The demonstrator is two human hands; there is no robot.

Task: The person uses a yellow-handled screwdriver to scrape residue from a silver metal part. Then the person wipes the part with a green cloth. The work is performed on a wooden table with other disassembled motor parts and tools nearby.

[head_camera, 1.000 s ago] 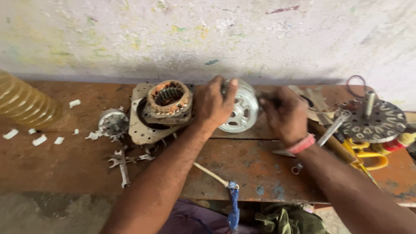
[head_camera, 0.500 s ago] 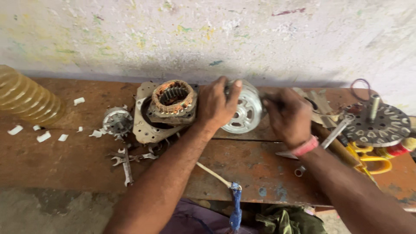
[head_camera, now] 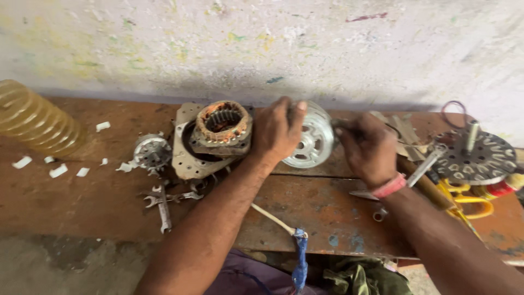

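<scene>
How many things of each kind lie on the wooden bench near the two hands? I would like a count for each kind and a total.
Silver spoked motor cover, gripped by the left hand and touched by the right hand: 1
Copper-wound stator on its plate: 1
Small silver rotor part: 1
Dark slotted disc with shaft: 1
Spanners: 2
Total: 6

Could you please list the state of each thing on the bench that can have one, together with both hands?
Left hand: closed on the rim of the metal wheel.
Right hand: closed at the wheel's right edge; what it pinches is hidden.
Metal wheel: tilted up on edge, held.
Copper coil ring: lying flat on the metal plate.
Wrenches: lying loose, untouched.
Slotted disc: lying flat, shaft up.
Ribbed hose: lying on the bench.
</scene>
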